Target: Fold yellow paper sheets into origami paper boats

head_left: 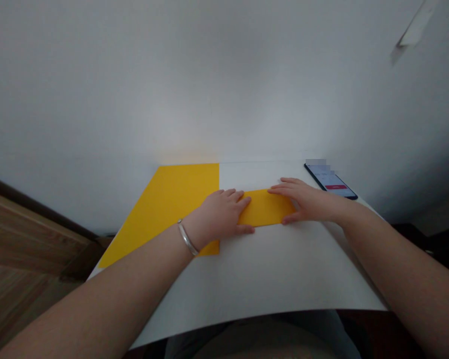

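Note:
A small rectangular piece of yellow paper (266,208) lies crosswise on the white table, perhaps folded; its layers cannot be made out. My left hand (224,212), with a silver bangle at the wrist, holds its left end, fingers by the far edge and thumb by the near edge. At the right end, my right hand (297,199) holds the paper between its fingertips on the far edge and the thumb on the near edge. Both palms hide the paper's ends. A larger yellow sheet (172,199) lies flat to the left, partly covered by my left hand and forearm.
A phone (331,180) with a lit screen rests at the table's back right, beyond my right wrist. The white table (262,279) meets a pale wall (209,80) at the back. Wooden furniture (18,254) stands at the left.

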A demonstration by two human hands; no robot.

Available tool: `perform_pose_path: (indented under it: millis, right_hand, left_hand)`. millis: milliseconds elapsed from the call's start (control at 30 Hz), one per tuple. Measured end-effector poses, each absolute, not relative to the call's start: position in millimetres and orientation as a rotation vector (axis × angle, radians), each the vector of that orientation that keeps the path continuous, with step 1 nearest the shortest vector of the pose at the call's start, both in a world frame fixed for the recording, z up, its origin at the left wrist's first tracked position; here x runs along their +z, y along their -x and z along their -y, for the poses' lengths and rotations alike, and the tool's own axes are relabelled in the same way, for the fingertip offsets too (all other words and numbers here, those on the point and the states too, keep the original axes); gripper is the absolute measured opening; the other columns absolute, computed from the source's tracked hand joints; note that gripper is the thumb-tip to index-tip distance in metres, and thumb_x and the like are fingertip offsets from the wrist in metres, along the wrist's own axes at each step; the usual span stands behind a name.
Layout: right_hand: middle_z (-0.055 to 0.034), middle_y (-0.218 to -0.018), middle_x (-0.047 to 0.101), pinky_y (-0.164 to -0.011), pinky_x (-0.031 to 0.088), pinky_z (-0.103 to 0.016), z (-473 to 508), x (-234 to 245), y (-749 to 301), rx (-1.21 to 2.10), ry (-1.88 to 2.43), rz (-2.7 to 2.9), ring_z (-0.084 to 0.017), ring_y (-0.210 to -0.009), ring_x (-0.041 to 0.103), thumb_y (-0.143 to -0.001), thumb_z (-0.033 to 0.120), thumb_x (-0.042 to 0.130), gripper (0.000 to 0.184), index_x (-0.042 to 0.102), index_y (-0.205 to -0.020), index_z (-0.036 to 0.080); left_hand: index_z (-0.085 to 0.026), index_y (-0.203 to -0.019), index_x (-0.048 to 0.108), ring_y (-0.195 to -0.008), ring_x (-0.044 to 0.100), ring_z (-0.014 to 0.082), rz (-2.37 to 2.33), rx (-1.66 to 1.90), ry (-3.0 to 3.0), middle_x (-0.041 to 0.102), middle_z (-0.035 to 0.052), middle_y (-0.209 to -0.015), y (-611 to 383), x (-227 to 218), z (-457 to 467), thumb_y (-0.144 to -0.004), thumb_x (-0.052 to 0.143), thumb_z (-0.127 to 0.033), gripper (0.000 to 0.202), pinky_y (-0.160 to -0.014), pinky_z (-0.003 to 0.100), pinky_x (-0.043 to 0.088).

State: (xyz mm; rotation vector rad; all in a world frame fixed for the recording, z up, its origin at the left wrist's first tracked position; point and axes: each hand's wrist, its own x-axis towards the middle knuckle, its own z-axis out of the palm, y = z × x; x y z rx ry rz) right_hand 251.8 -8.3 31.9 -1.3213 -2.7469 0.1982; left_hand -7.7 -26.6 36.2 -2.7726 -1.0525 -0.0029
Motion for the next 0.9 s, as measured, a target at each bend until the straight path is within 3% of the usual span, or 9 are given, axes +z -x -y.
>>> perform_pose_path:
  millis: [133, 267, 367, 533, 633, 767, 900]
  right_hand:
    - [-0.0135, -0.130, 0.058, -0.102, 0.040, -0.044, 18, 43, -231, 0.166, 1.114, 2.801, -0.029, -0.118, 0.053, -0.080, 0.040, 0.061, 0.047, 0.063, -0.121, 0.017]
    - [-0.0062, -0.110, 0.069, -0.082, 0.048, -0.034, 25, 45, -218, 0.060, 1.135, 2.703, -0.022, -0.099, 0.063, -0.087, 0.027, 0.050, 0.026, 0.067, -0.105, 0.022]
    - [-0.0050, -0.097, 0.072, -0.073, 0.046, -0.031, 28, 42, -214, 0.027, 1.197, 2.546, -0.019, -0.086, 0.065, -0.086, 0.023, 0.049, 0.021, 0.065, -0.100, 0.020]
    - [-0.0039, -0.081, 0.070, -0.063, 0.039, -0.028, 29, 38, -212, 0.000, 1.247, 2.416, -0.017, -0.070, 0.061, -0.083, 0.023, 0.049, 0.014, 0.062, -0.086, 0.018]
    - [-0.0036, -0.078, 0.068, -0.059, 0.035, -0.027, 30, 37, -212, -0.051, 1.287, 2.376, -0.017, -0.068, 0.059, -0.082, 0.024, 0.049, 0.012, 0.060, -0.082, 0.019]
    - [-0.0029, -0.077, 0.068, -0.055, 0.029, -0.028, 33, 37, -210, -0.107, 1.323, 2.369, -0.016, -0.065, 0.057, -0.082, 0.025, 0.048, 0.011, 0.057, -0.079, 0.019]
    - [-0.0021, -0.076, 0.067, -0.055, 0.025, -0.028, 33, 37, -208, -0.171, 1.309, 2.386, -0.016, -0.066, 0.056, -0.079, 0.025, 0.050, 0.009, 0.054, -0.073, 0.020]
  left_hand:
    - [-0.006, -0.101, 0.067, -0.118, 0.051, 0.0344, 0.958, -0.068, 2.631, 0.067, 0.0200, -0.104, -7, 47, 32, -0.087, 0.052, -0.050, 0.049, -0.092, 0.042, 0.042]
    - [-0.014, -0.080, 0.069, -0.082, 0.065, 0.0252, 0.817, -0.133, 2.633, 0.070, 0.0100, -0.076, -17, 50, 29, -0.093, 0.044, -0.028, 0.031, -0.070, 0.037, 0.046]
    - [-0.015, -0.079, 0.067, -0.066, 0.064, 0.0216, 0.893, -0.176, 2.613, 0.070, 0.0080, -0.075, -16, 48, 22, -0.091, 0.046, -0.027, 0.027, -0.061, 0.034, 0.044]
    - [-0.017, -0.085, 0.065, -0.074, 0.065, 0.0189, 0.807, -0.290, 2.619, 0.070, 0.0038, -0.078, -15, 43, 12, -0.090, 0.052, -0.026, 0.016, -0.078, 0.036, 0.045]
    - [-0.018, -0.085, 0.062, -0.071, 0.062, 0.0169, 0.761, -0.393, 2.598, 0.068, 0.0007, -0.075, -18, 41, 11, -0.092, 0.051, -0.025, 0.015, -0.076, 0.033, 0.045]
    - [-0.019, -0.085, 0.061, -0.074, 0.059, 0.0164, 0.687, -0.499, 2.546, 0.065, -0.0004, -0.074, -20, 39, 11, -0.091, 0.053, -0.024, 0.012, -0.085, 0.034, 0.042]
    - [-0.019, -0.084, 0.060, -0.074, 0.056, 0.0163, 0.669, -0.487, 2.556, 0.063, -0.0004, -0.073, -20, 39, 10, -0.091, 0.053, -0.026, 0.012, -0.081, 0.033, 0.041]
